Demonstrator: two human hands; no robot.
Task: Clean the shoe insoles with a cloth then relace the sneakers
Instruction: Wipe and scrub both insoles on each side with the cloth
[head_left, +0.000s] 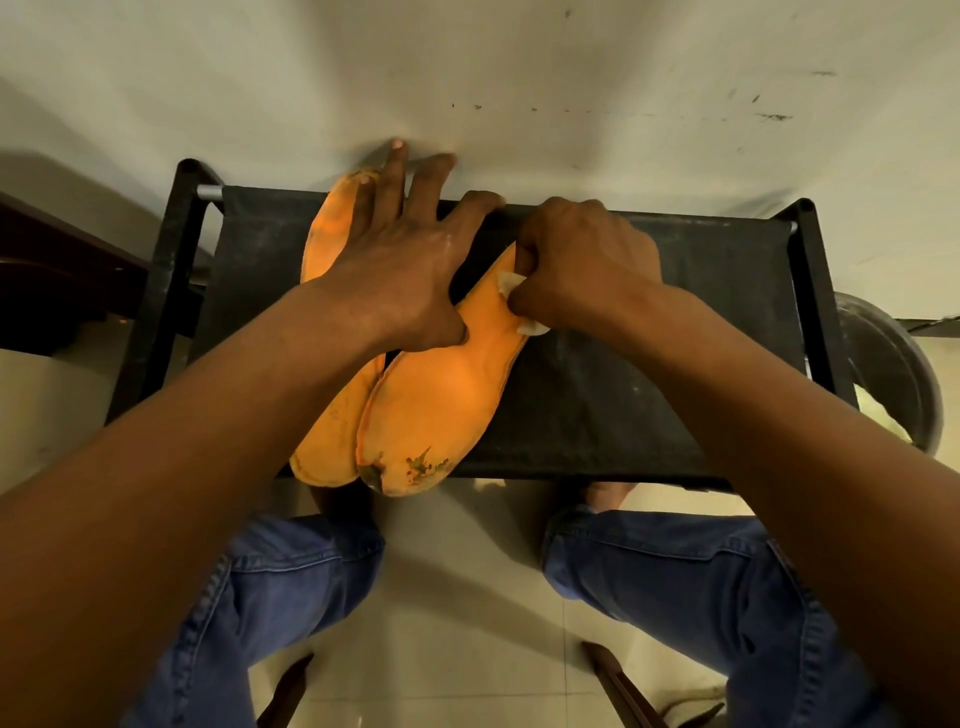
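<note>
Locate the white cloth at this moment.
In the head view the white cloth is bunched in the right hand, pressed on the far end of the right-side orange insole, atop the black fabric shelf.

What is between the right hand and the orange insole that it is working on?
In the head view, a small white cloth lies between the right hand and the right-side orange foam insole; the fingers grip it.

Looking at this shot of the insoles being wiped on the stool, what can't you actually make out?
All in the head view:
- White cloth: mostly hidden inside the right hand.
- Left insole: middle covered by the left hand.
- Right insole: far end under both hands.
- Sneakers and laces: not in view.
- Dark bucket: contents unclear.
</note>
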